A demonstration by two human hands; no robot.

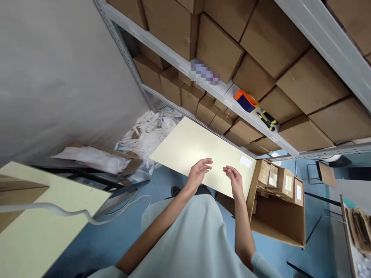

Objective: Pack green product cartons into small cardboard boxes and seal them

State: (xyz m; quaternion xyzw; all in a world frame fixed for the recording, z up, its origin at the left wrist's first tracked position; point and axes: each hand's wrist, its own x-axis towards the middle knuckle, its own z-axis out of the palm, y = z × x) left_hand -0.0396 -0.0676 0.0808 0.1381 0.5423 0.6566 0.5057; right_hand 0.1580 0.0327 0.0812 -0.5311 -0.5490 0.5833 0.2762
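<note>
With the clock face centred between the two hands, the left hand (199, 174) sits at 9 o'clock and the right hand (235, 180) at 3 o'clock, well apart from each other, the fingers of both loosely bent and parted over the pale yellow tabletop (174, 150). The tabletop stretches from 10 o'clock round to 3 o'clock, its surface catching a bright patch of light (how high the hands are above it I cannot tell). At 2 o'clock, near the right hand, a white slip (245, 161) lies flat at the tabletop's right end. Just beyond that end, towards 4 o'clock, stands an open carton (278, 216), with smaller boxes (284, 181) lined up inside along its far side, some bearing pale labels. A shelf (168, 54) crosses the upper part of the view, loaded with cardboard boxes (220, 46); on its edge an orange-and-blue tape dispenser (245, 102) rests at 1 o'clock, with yellow-and-black tools (268, 119) just beside it. A heap of white strips (150, 127) fills the corner at 10 o'clock. Between 8 and 9 o'clock, well apart from the left hand, a second tabletop (43, 231) carries a brown cardboard piece (20, 193), with a long white strip (52, 208) curving across it.
</note>
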